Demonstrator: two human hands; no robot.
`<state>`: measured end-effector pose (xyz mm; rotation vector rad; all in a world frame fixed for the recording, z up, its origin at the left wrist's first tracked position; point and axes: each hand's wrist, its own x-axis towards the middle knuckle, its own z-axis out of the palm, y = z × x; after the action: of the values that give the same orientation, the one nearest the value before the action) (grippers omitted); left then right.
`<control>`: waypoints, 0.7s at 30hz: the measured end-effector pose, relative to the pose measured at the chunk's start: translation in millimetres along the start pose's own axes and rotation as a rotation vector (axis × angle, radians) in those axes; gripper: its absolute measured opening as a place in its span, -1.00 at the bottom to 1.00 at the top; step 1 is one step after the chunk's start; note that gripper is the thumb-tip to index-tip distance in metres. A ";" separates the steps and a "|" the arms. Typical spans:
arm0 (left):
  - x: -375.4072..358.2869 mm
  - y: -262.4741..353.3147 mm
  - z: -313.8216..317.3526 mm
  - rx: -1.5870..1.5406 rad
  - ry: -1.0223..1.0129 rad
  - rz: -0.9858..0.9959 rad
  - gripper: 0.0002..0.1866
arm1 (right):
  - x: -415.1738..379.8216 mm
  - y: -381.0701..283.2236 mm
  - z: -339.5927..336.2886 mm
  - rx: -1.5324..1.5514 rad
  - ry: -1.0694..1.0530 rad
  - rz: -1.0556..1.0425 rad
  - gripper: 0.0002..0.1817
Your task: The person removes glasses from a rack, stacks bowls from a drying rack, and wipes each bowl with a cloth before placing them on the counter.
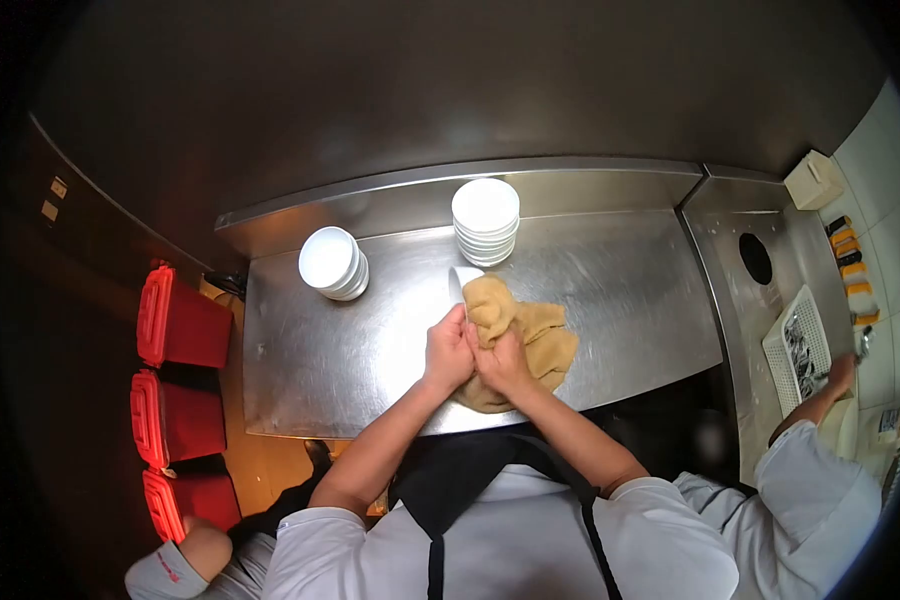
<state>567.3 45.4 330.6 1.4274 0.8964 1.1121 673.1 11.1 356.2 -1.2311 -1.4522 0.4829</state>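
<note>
In the middle of the steel counter, my left hand is closed on a white bowl tilted on its side. Only the bowl's left part shows, since a tan cloth covers the rest. My right hand grips the cloth and presses it against the bowl; the cloth's loose end hangs to the right and down toward the counter's front edge. Just beyond the bowl stands a tall stack of white bowls. A second, leaning stack of white bowls stands farther left.
A steel counter extends beneath everything, with a raised back ledge. On the right, a co-worker's hand is by a white basket of cutlery. Red lidded bins line the left, near another person's arm.
</note>
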 end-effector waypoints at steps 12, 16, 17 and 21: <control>13.2 30.7 -25.8 -0.722 -0.147 -0.170 -0.37 | 30.5 29.8 -58.4 0.940 0.010 0.604 -0.61; 14.1 27.4 -9.1 -0.409 -0.117 0.001 -0.30 | 37.6 10.1 -38.7 0.562 -0.007 0.487 -0.67; 14.6 28.6 -3.5 -0.282 -0.062 0.024 -0.32 | 26.7 3.6 -30.3 0.485 -0.068 0.443 -0.66; 24.7 47.3 -14.5 -0.825 -0.077 -0.345 -0.35 | 6.9 -0.1 -20.5 0.073 -0.368 -0.059 -0.56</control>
<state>558.2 65.8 381.3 0.6019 0.4974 0.9812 692.5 10.3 365.7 -1.0753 -1.7574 0.7452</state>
